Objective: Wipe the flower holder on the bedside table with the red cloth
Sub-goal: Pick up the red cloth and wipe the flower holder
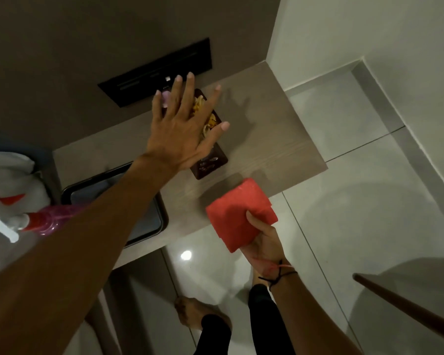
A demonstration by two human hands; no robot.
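Note:
A dark brown rectangular flower holder (210, 163) with yellow and white flowers lies on the pale wooden bedside table (272, 139). My left hand (183, 126) hovers over it with fingers spread wide, hiding most of the flowers and the holder's far end. I cannot tell whether the palm touches them. My right hand (263, 242) grips a folded red cloth (239, 213) at the table's front edge, a little in front of the holder and apart from it.
A dark tray (149, 226) sits on the table's left part, under my forearm. A pink spray bottle (40, 219) with a white nozzle stands at far left. A black switch panel (162, 70) is on the wall behind. A shiny tiled floor and my feet lie below.

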